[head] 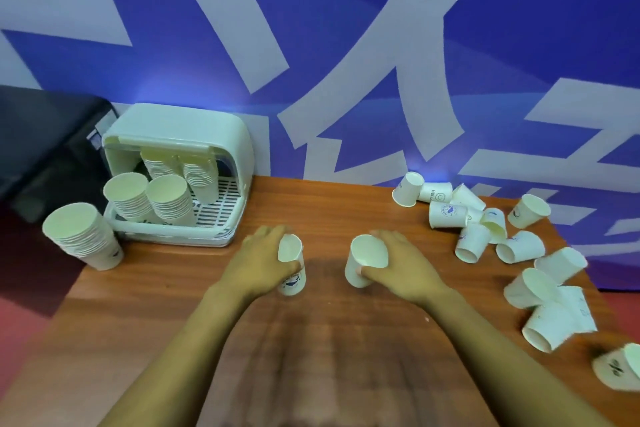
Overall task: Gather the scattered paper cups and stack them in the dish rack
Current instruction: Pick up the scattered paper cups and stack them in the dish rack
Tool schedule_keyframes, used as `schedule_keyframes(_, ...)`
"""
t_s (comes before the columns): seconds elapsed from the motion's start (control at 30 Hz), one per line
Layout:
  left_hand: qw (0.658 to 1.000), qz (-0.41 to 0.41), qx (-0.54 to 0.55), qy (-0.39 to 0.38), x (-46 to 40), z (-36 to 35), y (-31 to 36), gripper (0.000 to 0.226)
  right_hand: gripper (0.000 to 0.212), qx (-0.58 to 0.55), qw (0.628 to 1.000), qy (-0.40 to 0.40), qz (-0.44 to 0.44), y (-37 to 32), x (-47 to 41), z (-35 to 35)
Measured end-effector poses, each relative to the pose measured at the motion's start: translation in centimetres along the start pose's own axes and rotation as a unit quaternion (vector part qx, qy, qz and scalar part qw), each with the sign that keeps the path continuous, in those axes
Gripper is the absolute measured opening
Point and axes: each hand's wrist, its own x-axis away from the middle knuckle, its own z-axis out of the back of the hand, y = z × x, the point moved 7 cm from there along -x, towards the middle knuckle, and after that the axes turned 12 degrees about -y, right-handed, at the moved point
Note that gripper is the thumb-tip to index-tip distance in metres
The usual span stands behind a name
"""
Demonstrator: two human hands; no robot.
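My left hand (263,262) fingers curl round one paper cup (292,265) | my right hand (398,265) fingers grip another cup (365,260) | both right of the dish rack (180,229) | scattered cups (485,218) farther right on the bench (329,340)

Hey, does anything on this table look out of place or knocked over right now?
Yes. The loose paper cups at the table's right end lie tipped on their sides in a heap. One cup stack stands on the table left of the dish rack, not inside it.
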Motion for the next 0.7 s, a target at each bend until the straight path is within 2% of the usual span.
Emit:
schedule_keyframes(0.23, 1.000, 0.005, 0.001, 0.004, 0.5, 1.4, -2.5, 0.052, 0.077, 0.012, 1.000, -0.022, 0.002, -2.4, -1.1, -2.5)
schedule_keyframes(0.43, 0.997, 0.037, -0.070, -0.002, 0.6, 2.0, -2.7, 0.053, 0.075, -0.015, 0.999, -0.043, 0.022, -3.1, -3.6, -4.3)
schedule_keyframes(0.57, 0.997, 0.059, -0.058, -0.001, 1.5, 3.3, -5.1, 0.049, 0.077, 0.000, 0.995, -0.088, 0.039, -5.7, -4.9, -8.0)
schedule_keyframes(0.7, 0.996, 0.074, -0.047, 0.004, 2.1, 5.6, -8.2, 0.057, 0.078, 0.014, 0.994, -0.101, 0.046, -8.4, -5.7, -9.0)
